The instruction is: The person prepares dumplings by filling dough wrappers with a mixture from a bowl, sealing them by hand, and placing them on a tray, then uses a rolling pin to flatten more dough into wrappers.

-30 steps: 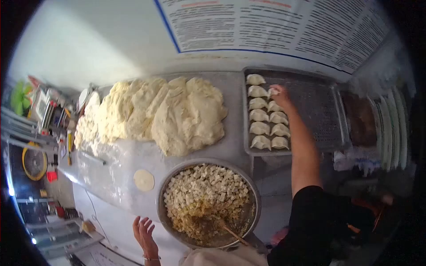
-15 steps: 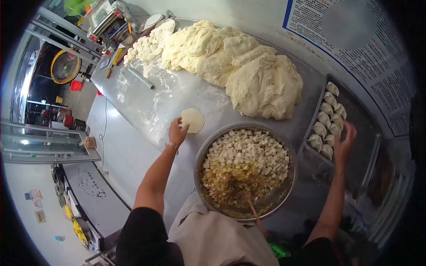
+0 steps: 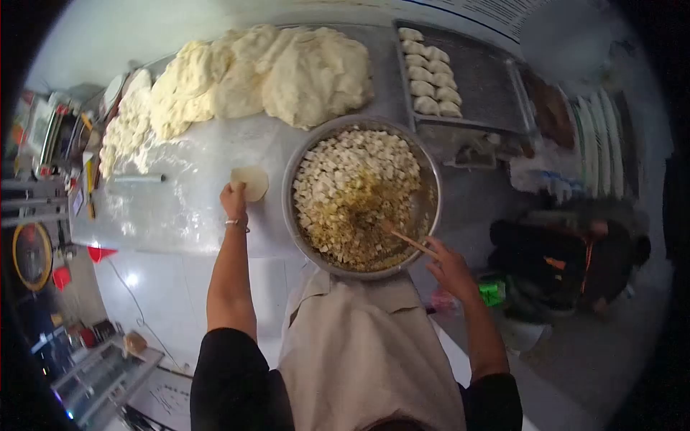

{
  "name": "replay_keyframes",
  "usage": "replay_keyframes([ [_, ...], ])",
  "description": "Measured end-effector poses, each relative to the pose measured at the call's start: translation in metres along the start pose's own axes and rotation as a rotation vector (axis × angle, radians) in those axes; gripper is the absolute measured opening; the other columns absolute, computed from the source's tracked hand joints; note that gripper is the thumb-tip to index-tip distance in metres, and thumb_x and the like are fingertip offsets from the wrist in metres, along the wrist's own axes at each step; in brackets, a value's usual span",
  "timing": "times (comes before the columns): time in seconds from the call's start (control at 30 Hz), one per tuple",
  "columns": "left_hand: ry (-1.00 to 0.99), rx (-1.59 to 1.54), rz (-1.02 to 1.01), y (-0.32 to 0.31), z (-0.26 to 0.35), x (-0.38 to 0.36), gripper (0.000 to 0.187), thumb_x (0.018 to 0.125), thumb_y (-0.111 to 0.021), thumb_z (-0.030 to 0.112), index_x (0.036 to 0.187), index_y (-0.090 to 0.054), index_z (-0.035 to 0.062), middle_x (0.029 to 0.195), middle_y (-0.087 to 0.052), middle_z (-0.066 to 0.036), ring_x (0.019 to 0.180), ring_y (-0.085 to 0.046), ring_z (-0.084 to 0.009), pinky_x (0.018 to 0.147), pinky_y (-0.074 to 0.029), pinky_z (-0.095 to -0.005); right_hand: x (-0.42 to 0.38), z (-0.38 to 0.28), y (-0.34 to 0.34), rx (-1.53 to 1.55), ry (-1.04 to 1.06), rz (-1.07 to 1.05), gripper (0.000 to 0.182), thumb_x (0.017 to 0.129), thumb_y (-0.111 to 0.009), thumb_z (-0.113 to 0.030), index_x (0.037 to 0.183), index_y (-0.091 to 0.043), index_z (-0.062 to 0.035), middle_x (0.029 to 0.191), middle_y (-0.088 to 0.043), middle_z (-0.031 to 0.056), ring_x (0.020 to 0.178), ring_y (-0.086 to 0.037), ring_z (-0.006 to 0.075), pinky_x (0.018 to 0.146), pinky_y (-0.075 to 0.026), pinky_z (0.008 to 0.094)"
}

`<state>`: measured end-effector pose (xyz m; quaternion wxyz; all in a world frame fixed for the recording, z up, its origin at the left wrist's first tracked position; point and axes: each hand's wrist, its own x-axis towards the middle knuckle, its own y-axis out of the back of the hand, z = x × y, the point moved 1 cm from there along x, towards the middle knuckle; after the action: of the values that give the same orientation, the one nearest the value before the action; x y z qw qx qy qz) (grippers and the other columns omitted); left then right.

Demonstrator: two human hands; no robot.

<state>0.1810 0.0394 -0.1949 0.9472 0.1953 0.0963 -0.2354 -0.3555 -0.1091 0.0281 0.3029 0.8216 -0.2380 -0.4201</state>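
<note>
A round flat dough wrapper (image 3: pixel 254 182) is held at its left edge by my left hand (image 3: pixel 233 201), just above the metal table. To the right stands a large steel bowl (image 3: pixel 433 215) full of filling (image 3: pixel 359 187), with pale cubes at the back and a yellow-brown mix in front. A thin wooden stick (image 3: pixel 410 240) rests with its tip in the filling. My right hand (image 3: pixel 451 267) is at the stick's outer end, beside the bowl's front right rim, its fingers partly spread; whether they grip the stick is unclear.
Large dough masses (image 3: pixel 316 75) lie along the back of the table (image 3: pixel 208 215), with small floured dough pieces (image 3: pixel 129 126) at the left. A metal tube (image 3: pixel 139 178) lies nearby. Behind the bowl, a tray (image 3: pixel 489 86) holds several folded dumplings (image 3: pixel 424 87). A person (image 3: pixel 611 258) is at the far right.
The view has turned and shifted right. My right hand has left the tray of dumplings and come to the wooden stick. My left hand now holds the wrapper's edge.
</note>
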Motion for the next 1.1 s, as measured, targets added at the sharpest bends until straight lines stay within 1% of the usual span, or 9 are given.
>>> replay_keyframes([
  [0.1,0.339,-1.067,-0.251,0.016,0.041,-0.023,0.04,0.085,-0.064,0.027,0.116,-0.062,0.002,0.115,-0.065,-0.015,0.107,-0.063,-0.029,0.092,-0.05,-0.0406,0.014,-0.02,-0.024,-0.372,0.096,0.167,0.044,0.092,-0.063,-0.014,0.134,-0.052,-0.0106,0.104,-0.065,0.0138,0.087,-0.068,0.0317,0.069,-0.055,0.0478],
  [0.2,0.375,-1.36,-0.262,0.038,0.093,-0.066,0.056,0.087,-0.059,0.026,0.136,-0.046,0.0034,0.136,-0.052,-0.017,0.127,-0.049,-0.035,0.106,-0.04,-0.0531,0.025,-0.024,-0.03,-0.533,0.22,0.256,0.036,0.094,-0.059,-0.015,0.129,-0.057,-0.0115,0.092,-0.065,0.0115,0.078,-0.068,0.0315,0.061,-0.054,0.049],
  [0.3,0.326,-1.56,-0.443,0.059,0.116,-0.096,0.061,0.088,-0.059,0.028,0.141,-0.043,0.0028,0.144,-0.045,-0.018,0.133,-0.042,-0.0394,0.112,-0.033,-0.0583,0.014,-0.034,-0.011,-0.517,0.214,0.306,0.037,0.093,-0.058,-0.014,0.13,-0.058,-0.0145,0.088,-0.065,0.0126,0.076,-0.068,0.0324,0.059,-0.054,0.049],
  [0.47,0.28,-1.467,-0.544,0.057,0.122,-0.125,0.05,0.092,-0.058,0.019,0.138,-0.048,0.0019,0.139,-0.053,-0.017,0.132,-0.047,-0.0327,0.113,-0.034,-0.0531,0.024,-0.05,-0.019,-0.359,0.26,0.445,0.042,0.092,-0.054,-0.01,0.133,-0.058,-0.022,0.09,-0.067,0.0161,0.082,-0.068,0.0328,0.066,-0.053,0.0485],
  [0.57,0.421,-1.422,-0.544,0.048,0.115,-0.127,0.046,0.095,-0.057,0.013,0.138,-0.047,-0.0005,0.137,-0.055,-0.017,0.129,-0.051,-0.0326,0.113,-0.036,-0.0512,0.022,-0.04,-0.033,-0.474,0.16,0.267,0.048,0.092,-0.051,-0.005,0.135,-0.057,-0.0254,0.095,-0.068,0.0176,0.087,-0.068,0.0337,0.074,-0.052,0.0509],
  [0.7,0.446,-1.293,-0.607,0.041,0.118,-0.145,0.047,0.093,-0.057,0.004,0.138,-0.046,-0.0012,0.136,-0.055,-0.018,0.126,-0.053,-0.0329,0.11,-0.041,-0.0511,0.007,-0.023,-0.012,-0.541,-0.002,0.171,0.052,0.09,-0.05,-0.003,0.138,-0.054,-0.0224,0.1,-0.068,0.0172,0.092,-0.068,0.0341,0.078,-0.051,0.0524],
  [0.87,0.56,-1.342,-0.686,0.028,0.114,-0.168,0.047,0.097,-0.055,0.018,0.138,-0.045,-0.0019,0.136,-0.055,-0.017,0.126,-0.053,-0.0349,0.11,-0.04,-0.0538,0.02,-0.021,-0.032,-0.558,-0.103,0.139,0.045,0.09,-0.051,-0.006,0.134,-0.058,-0.012,0.106,-0.069,0.0166,0.097,-0.067,0.0344,0.082,-0.052,0.0514],
  [0.97,0.58,-1.142,-0.689,0.019,0.117,-0.182,0.048,0.097,-0.057,0.02,0.138,-0.045,-0.0009,0.137,-0.054,-0.017,0.126,-0.052,-0.0351,0.11,-0.04,-0.0541,0.025,-0.01,-0.07,-0.233,0.14,0.165,0.037,0.093,-0.051,-0.009,0.129,-0.062,-0.0071,0.11,-0.068,0.0183,0.101,-0.066,0.0348,0.085,-0.051,0.0509],
  [1.1,0.586,-1.094,-0.754,0.006,0.124,-0.197,0.049,0.099,-0.054,0.028,0.141,-0.043,0.0038,0.138,-0.053,-0.015,0.127,-0.052,-0.0339,0.109,-0.041,-0.0526,0.032,-0.02,-0.094,0.387,-0.038,0.111,0.034,0.099,-0.05,-0.016,0.128,-0.062,-0.0044,0.106,-0.069,0.0168,0.098,-0.066,0.0285,0.082,-0.052,0.0438],
])
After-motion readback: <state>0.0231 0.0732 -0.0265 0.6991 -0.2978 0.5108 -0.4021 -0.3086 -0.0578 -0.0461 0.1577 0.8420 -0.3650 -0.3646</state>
